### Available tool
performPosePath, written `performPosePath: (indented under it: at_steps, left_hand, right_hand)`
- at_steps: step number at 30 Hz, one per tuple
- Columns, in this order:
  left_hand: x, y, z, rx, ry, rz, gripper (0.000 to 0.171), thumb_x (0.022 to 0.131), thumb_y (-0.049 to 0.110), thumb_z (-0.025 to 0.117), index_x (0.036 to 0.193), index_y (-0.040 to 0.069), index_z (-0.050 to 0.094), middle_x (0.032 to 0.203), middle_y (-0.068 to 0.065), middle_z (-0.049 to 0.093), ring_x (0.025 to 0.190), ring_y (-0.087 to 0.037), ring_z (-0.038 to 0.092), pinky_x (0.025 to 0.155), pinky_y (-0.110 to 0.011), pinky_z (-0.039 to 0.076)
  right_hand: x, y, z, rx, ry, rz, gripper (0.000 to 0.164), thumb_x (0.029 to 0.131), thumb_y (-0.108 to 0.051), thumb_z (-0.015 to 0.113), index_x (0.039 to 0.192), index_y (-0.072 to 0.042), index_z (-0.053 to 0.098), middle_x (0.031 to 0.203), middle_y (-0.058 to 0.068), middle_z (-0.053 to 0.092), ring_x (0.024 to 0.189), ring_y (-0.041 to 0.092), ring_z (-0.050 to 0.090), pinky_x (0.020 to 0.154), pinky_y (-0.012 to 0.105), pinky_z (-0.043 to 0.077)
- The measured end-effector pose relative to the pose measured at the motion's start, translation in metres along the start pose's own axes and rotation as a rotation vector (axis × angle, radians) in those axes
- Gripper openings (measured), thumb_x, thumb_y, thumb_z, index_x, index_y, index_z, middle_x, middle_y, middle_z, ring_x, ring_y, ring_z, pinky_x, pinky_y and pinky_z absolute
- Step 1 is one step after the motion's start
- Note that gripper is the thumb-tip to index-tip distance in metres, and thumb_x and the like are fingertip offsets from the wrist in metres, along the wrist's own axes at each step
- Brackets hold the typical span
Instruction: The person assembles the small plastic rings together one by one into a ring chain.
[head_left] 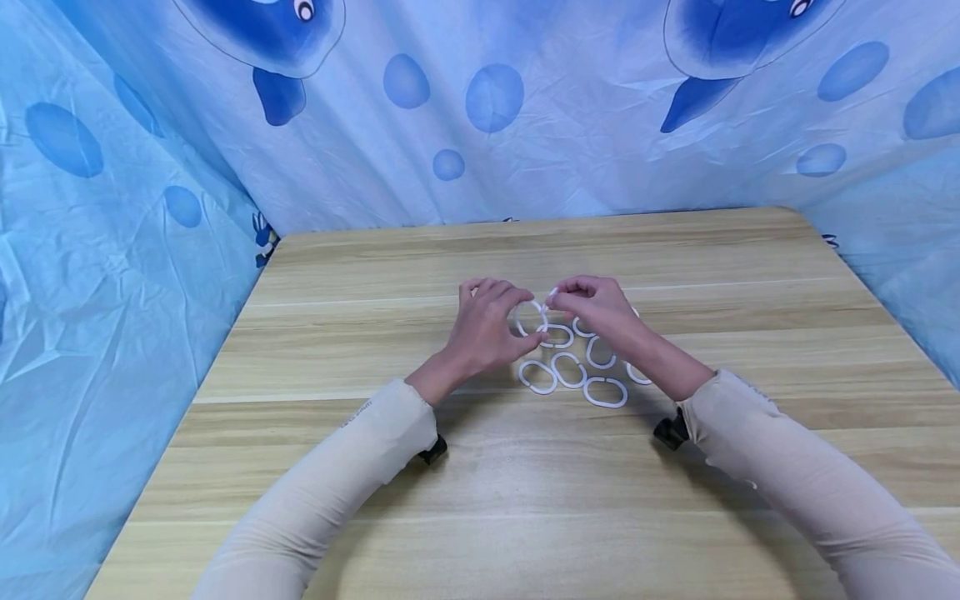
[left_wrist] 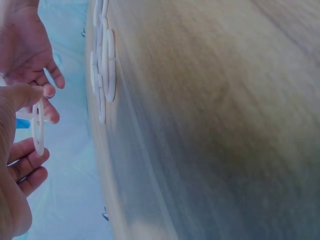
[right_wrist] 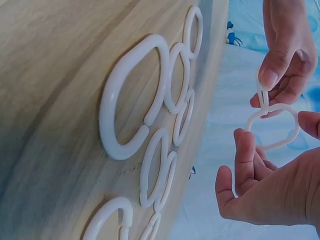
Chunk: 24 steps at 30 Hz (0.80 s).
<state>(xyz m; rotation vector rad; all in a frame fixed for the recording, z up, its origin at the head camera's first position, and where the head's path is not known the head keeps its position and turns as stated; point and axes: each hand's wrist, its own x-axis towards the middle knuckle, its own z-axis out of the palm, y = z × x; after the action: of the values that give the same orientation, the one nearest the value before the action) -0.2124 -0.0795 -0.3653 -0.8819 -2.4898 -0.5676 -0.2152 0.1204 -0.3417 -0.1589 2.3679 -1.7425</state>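
Above the table my left hand (head_left: 487, 323) pinches a white plastic C-shaped ring (head_left: 517, 320), like a shower curtain ring, between thumb and fingers. My right hand (head_left: 596, 310) pinches a second such ring (right_wrist: 294, 136) by its sides. In the head view that second ring is mostly hidden by fingers. The right wrist view shows the two rings meeting where they cross; whether they are linked I cannot tell. On the table, close below both hands, lie several more oval rings (head_left: 605, 403), each with a small gap where it shows. My right forearm partly covers some of them.
A light wood-grain table (head_left: 480, 517) carries everything. Blue sheeting (head_left: 105, 275) printed with whales and bubbles hangs behind it and along the left side. A black wrist camera (head_left: 671, 430) sits below the right cuff, another black device (head_left: 433, 451) below the left.
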Motion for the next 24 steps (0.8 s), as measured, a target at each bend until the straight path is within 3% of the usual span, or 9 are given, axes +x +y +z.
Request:
performPosePath:
  at_steps: [10,14,19,24]
  left_hand:
    - [0.0019,0.0018,0.0012,-0.008,0.036,0.018,0.052,0.074,0.041,0.08,0.111,0.008,0.067,0.106,-0.003,0.067,0.103,-0.021,0.054,0.098,-0.047,0.028]
    - [0.0031,0.0024,0.0011,0.002,0.041,0.028,0.052,0.073,0.041,0.081,0.112,0.009,0.067,0.108,-0.002,0.067,0.104,-0.02,0.054,0.098,-0.046,0.028]
    - [0.0012,0.0021,0.0002,0.003,0.001,0.008,0.055,0.074,0.042,0.081,0.117,0.012,0.066,0.114,-0.002,0.066,0.107,-0.02,0.053,0.099,-0.047,0.027]
    - [-0.0008,0.0013,0.0,-0.005,-0.031,-0.018,0.061,0.074,0.046,0.081,0.123,0.013,0.064,0.119,-0.002,0.065,0.111,-0.019,0.052,0.101,-0.047,0.025]
  right_hand:
    - [-0.0006,-0.0003,0.0031,0.115,-0.062,0.064,0.022,0.085,-0.02,0.064,0.097,-0.002,0.066,0.096,0.007,0.067,0.088,0.035,0.06,0.093,0.039,0.043]
    - [-0.0013,-0.0014,0.006,0.127,-0.083,0.071,0.023,0.086,-0.021,0.063,0.099,-0.002,0.066,0.098,0.008,0.067,0.085,0.031,0.061,0.093,0.036,0.043]
    - [-0.0005,-0.0013,0.0063,0.127,-0.078,0.065,0.026,0.088,-0.02,0.06,0.101,0.001,0.065,0.092,0.007,0.067,0.078,0.024,0.062,0.091,0.037,0.044]
    - [-0.0008,-0.0008,0.007,0.123,-0.081,0.065,0.026,0.088,-0.021,0.059,0.101,0.001,0.064,0.092,0.009,0.068,0.081,0.027,0.061,0.091,0.039,0.044]
